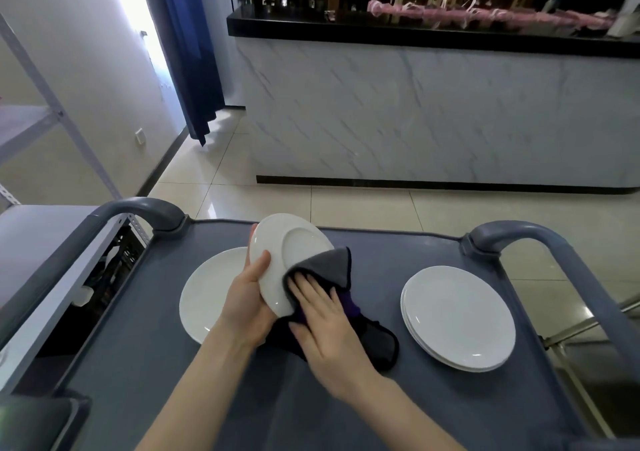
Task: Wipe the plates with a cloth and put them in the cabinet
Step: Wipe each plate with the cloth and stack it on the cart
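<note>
One white plate (294,242) is tilted over the cart (381,253), left hand (247,301) gripping its rim, right hand (325,322) pressing the grey cloth (329,263) on it with flat fingers (304,289); wiping underway, other plates (457,315) wait on the cart, none stowed

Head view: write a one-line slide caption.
Left hand holds a tilted white plate while the right hand presses a grey cloth against it, over a cart bearing a plate stack.
</note>
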`<state>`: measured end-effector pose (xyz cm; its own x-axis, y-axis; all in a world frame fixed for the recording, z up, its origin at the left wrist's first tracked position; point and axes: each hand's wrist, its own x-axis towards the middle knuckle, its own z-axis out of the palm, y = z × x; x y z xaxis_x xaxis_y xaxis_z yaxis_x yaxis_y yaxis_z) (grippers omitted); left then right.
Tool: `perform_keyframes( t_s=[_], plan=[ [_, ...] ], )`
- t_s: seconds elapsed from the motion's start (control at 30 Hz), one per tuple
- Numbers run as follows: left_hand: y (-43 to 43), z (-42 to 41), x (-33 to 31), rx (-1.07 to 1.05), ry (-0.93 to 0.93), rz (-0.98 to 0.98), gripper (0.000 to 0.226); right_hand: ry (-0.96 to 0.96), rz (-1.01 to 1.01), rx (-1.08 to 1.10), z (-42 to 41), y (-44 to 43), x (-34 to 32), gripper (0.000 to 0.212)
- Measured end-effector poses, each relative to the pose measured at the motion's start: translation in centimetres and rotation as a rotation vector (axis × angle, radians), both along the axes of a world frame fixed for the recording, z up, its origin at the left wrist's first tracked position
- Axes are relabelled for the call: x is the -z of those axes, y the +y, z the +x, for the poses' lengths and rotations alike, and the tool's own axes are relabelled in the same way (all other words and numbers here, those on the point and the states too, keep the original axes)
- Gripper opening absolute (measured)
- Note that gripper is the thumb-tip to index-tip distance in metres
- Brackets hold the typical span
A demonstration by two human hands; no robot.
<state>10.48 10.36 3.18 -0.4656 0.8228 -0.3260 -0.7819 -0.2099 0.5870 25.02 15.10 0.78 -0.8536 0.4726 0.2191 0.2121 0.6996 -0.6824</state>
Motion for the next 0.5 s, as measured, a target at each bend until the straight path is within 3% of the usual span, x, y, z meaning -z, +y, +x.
perform_keyframes(
  t_s=[0.23, 0.33, 0.5],
  plan=[
    [0.1, -0.9, 0.0, -0.098, -0.123, 0.007, 0.037, -0.152, 0.322, -0.187, 3.3, 1.2, 1.0, 0.062],
    [-0.5, -1.5, 0.1, -0.112, -0.098, -0.009, 0.034, -0.203, 0.240, -0.128, 5.6, 2.4, 2.3, 0.059],
    [-1.1, -1.9, -0.3, -0.037, -0.057, -0.053, 0.049, -0.252, 0.015, 0.086, 5.8, 5.3, 1.9, 0.063]
  ],
)
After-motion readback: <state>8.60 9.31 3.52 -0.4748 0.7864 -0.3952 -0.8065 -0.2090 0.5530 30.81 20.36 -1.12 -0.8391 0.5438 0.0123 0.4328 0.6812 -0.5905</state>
